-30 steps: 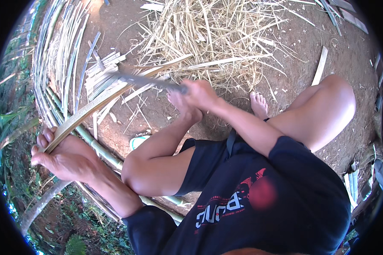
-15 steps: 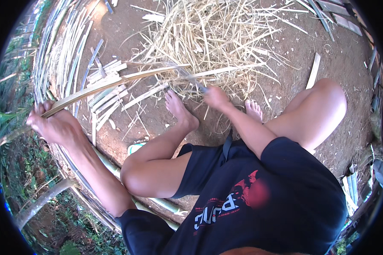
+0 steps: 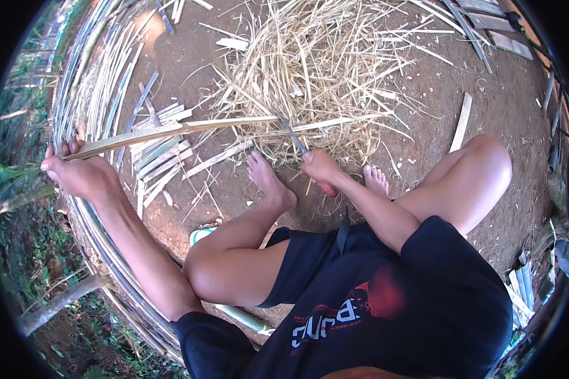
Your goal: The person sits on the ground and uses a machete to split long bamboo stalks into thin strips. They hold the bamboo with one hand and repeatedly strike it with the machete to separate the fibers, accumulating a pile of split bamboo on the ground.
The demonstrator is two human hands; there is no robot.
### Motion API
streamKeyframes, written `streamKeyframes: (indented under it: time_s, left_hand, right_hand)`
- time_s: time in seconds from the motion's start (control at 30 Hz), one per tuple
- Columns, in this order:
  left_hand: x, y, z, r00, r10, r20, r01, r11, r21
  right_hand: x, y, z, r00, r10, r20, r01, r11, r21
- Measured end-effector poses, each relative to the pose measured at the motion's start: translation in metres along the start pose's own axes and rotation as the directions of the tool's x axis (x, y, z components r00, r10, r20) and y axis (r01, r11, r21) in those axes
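My left hand (image 3: pixel 82 174) is closed around the near end of a long, split bamboo strip (image 3: pixel 171 129), out at the far left. The strip reaches rightward across the ground in front of me. In my right hand (image 3: pixel 321 167) is a knife (image 3: pixel 291 136), its blade pointing up and left and the orange-red end of its handle showing below my fist. The blade's tip is at the far end of the strip; whether it cuts in or only touches, I cannot tell. Beyond it spreads a large heap of pale bamboo shavings (image 3: pixel 310 63).
Short split pieces (image 3: pixel 164 148) lie stacked left of my feet. Long bamboo strips (image 3: pixel 101 95) run along the left edge beside greenery. A single flat slat (image 3: pixel 463 120) rests by my right knee. More bamboo pieces (image 3: pixel 521 284) are at the right edge.
The strip's middle and far end have dropped slightly toward me. The knife blade, blurred before, now stands steeper at the strip's end. Both hands keep their hold.
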State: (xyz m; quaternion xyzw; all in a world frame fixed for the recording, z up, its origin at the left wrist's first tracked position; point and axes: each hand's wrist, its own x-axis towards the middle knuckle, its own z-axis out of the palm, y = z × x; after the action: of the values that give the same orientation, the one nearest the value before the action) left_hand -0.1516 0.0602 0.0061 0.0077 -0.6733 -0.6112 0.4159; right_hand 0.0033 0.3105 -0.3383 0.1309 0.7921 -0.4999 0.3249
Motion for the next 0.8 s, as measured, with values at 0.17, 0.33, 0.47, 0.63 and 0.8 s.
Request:
streamKeyframes:
  time_s: [0.17, 0.33, 0.47, 0.63, 0.8]
  left_hand:
    - [0.008, -0.006, -0.012, 1.000, 0.005, -0.016, -0.005, 1.000, -0.001]
    - [0.013, -0.013, -0.021, 0.996, -0.087, 0.012, 0.087, 0.996, -0.002]
    - [0.000, -0.015, -0.033, 0.994, -0.093, -0.049, 0.090, 0.994, -0.062]
    - [0.013, -0.014, -0.053, 0.974, -0.216, -0.068, 0.200, 0.961, -0.189]
    - [-0.005, -0.003, -0.058, 0.975, -0.199, 0.095, 0.219, 0.921, -0.323]
  right_hand:
    - [-0.024, -0.045, 0.004, 0.969, -0.249, -0.007, 0.249, 0.967, 0.048]
    - [0.034, 0.064, 0.014, 0.990, -0.020, -0.136, -0.001, 0.989, -0.151]
    - [0.031, 0.045, 0.014, 0.976, 0.194, 0.098, -0.212, 0.948, 0.238]
    - [0.024, 0.030, 0.012, 0.950, 0.185, 0.250, -0.305, 0.715, 0.630]
    - [-0.006, -0.024, 0.000, 0.989, -0.008, 0.151, -0.075, 0.841, 0.535]
